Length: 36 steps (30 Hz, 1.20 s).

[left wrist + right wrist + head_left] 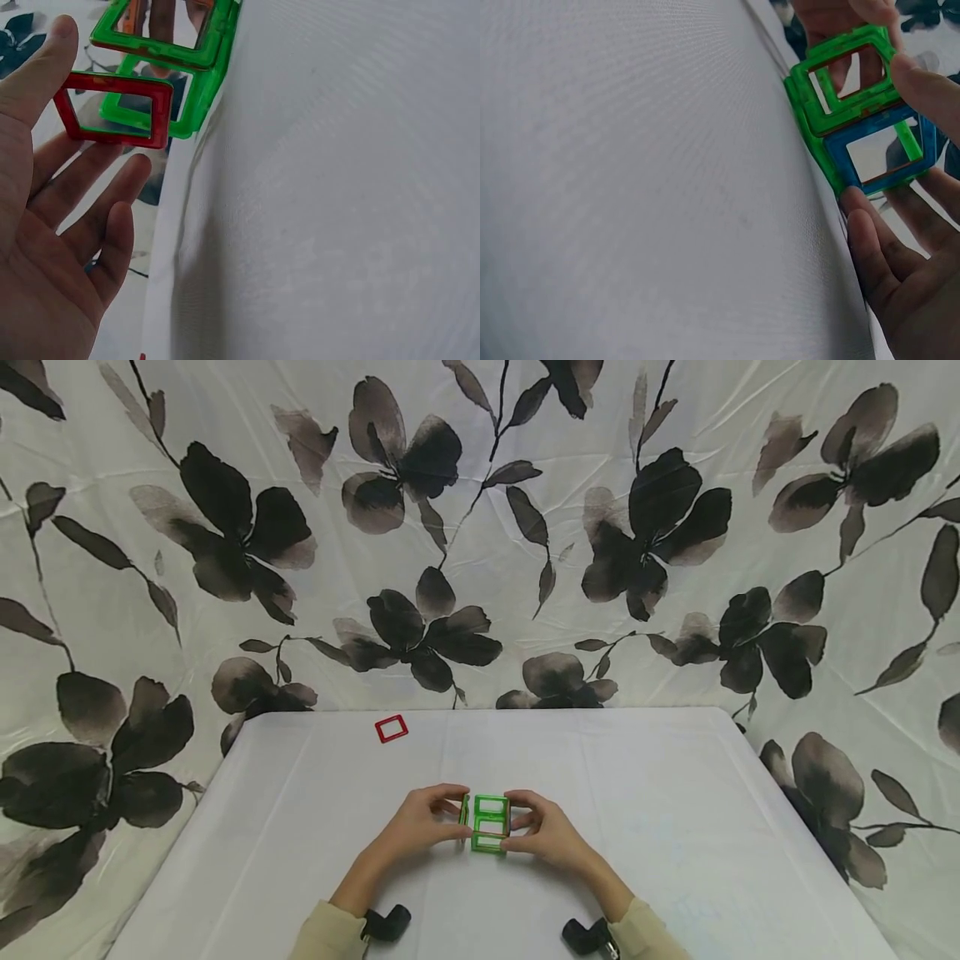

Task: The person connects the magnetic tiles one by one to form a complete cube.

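Square see-through magnetic building tiles stand and lie between the two hands. My left hand (420,818) pinches a red tile (160,112) upright between thumb and fingers, at the left side of the green tiles (491,819). On the other side, my right hand (553,835) grips a blue tile (840,161) that stands upright against the green ones, with its thumb near the corner of the upright front green tile (808,90). Whether the red tile touches the green ones cannot be told.
A single red tile (395,737) lies flat near the back edge of the white-covered table (675,793). Behind the table hangs a flower-printed cloth (525,568). Black wrist devices (390,924) sit at both cuffs.
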### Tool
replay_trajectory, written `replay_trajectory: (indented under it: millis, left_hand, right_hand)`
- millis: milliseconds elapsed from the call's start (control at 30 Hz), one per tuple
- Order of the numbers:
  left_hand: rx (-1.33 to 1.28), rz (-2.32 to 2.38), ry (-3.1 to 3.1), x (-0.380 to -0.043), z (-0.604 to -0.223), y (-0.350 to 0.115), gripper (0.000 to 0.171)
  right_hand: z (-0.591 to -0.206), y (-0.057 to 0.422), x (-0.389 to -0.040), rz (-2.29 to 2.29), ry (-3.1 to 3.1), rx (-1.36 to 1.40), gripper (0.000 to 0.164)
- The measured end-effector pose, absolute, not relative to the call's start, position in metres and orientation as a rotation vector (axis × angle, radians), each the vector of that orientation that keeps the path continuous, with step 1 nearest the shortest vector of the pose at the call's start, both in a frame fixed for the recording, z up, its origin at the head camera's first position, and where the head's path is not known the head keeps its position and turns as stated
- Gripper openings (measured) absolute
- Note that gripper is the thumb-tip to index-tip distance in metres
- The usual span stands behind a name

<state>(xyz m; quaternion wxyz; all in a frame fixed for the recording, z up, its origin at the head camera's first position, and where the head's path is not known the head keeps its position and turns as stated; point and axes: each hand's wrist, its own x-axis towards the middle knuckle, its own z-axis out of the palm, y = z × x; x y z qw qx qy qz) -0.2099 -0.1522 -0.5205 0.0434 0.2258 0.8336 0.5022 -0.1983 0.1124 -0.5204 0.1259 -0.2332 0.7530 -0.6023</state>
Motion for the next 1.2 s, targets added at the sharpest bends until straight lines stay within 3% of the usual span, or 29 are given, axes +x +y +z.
replay_trajectory:
  millis: [1200]
  left_hand:
    - [0.624,1.560,2.482,-0.2099,-0.5228,-0.1417,0.064]
  right_hand:
    - [-0.5336,0.1133,-0.2029,-1.744,2.227,-0.641,0.069]
